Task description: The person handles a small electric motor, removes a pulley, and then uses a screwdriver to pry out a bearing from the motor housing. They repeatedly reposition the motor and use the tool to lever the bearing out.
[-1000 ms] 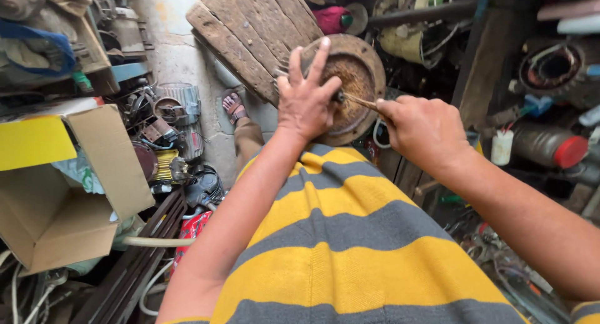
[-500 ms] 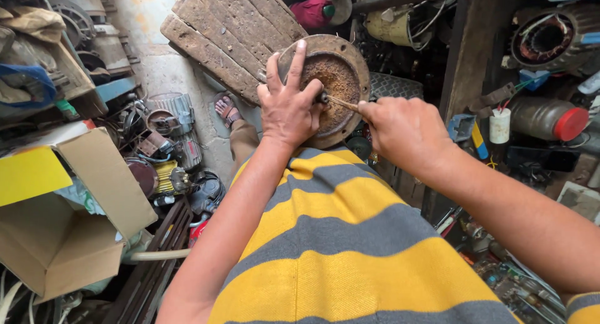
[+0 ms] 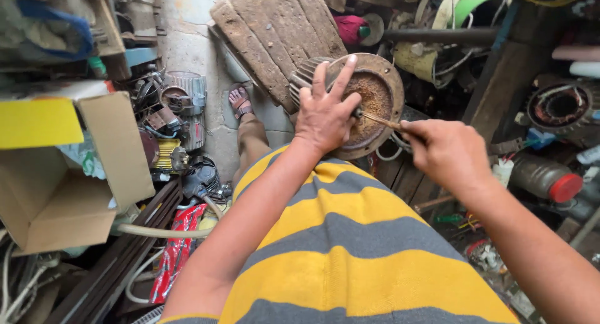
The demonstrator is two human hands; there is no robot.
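My left hand (image 3: 325, 114) lies flat and spread on the rusty round motor housing (image 3: 369, 105), fingers fanned over its rim, palm pressing — it grips nothing, it just steadies the piece so it does not turn or slide off my lap. The housing sits just above centre frame, tilted toward me, its ribbed grey side showing at the left edge, its open face crusted brown. My right hand (image 3: 447, 152) is closed in a pinch round a thin stick-like tool (image 3: 381, 120), the tip laid into the rusted hollow just beside my left fingers; the low angle looks suited to scraping along the inner face, judging by the hold. Below both arms my yellow-and-grey striped shirt (image 3: 350, 249) fills the lower middle. One sandalled foot (image 3: 239, 101) rests on the concrete, upper centre-left, beside a stack of worn wooden boards (image 3: 275, 33) leaning across the top. Packages: an open brown cardboard box (image 3: 69, 186) at the left edge, flaps up, one flap plain yellow; a red foil wrapper (image 3: 175, 249) with print lies lower left among hoses; a grey-brown plastic bottle with a red cap (image 3: 544, 177) lies on its side, right of frame. A stripped motor stator (image 3: 559, 108) sits upper right; more motor parts (image 3: 175, 121) crowd left of the foot.
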